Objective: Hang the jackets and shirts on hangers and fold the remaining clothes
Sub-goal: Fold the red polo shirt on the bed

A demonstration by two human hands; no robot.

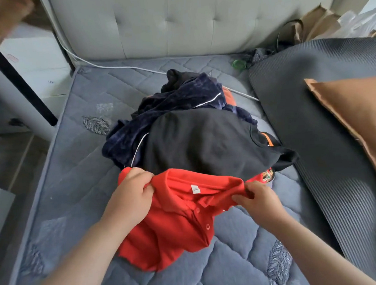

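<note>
A red polo shirt (pixel 176 225) with buttons and a white neck label hangs lifted over the near part of the grey quilted mattress (pixel 79 174). My left hand (pixel 131 193) grips its left shoulder and my right hand (pixel 257 202) pinches its right shoulder beside the collar. Just behind it lies a pile of clothes: a black garment (pixel 204 145) on top, a dark navy velvet jacket with white piping (pixel 180 99) behind, and bits of orange fabric (pixel 229 94) under them.
A dark ribbed mat (pixel 312 125) covers the mattress's right side, with a brown pillow (pixel 355 114) on it. A padded headboard (pixel 176 23) stands behind, brown paper bags (pixel 316 24) at its right. A white cable (pixel 117 67) crosses the far mattress. A black post (pixel 20 81) rises at left.
</note>
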